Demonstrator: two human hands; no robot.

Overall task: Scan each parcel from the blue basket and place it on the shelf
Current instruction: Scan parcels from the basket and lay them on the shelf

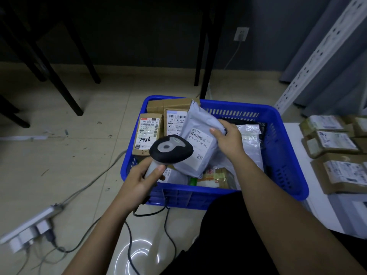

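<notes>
Head view: over the blue basket, my right hand grips the grey parcel while my left hand holds the scanner, which I judge must next meet its label.

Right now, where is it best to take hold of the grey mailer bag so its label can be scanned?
Probably the upper right edge of the grey mailer bag, coming from the right, as the right hand does: the bag is soft, tilted up, and this leaves its barcode label facing the scanner.
</notes>
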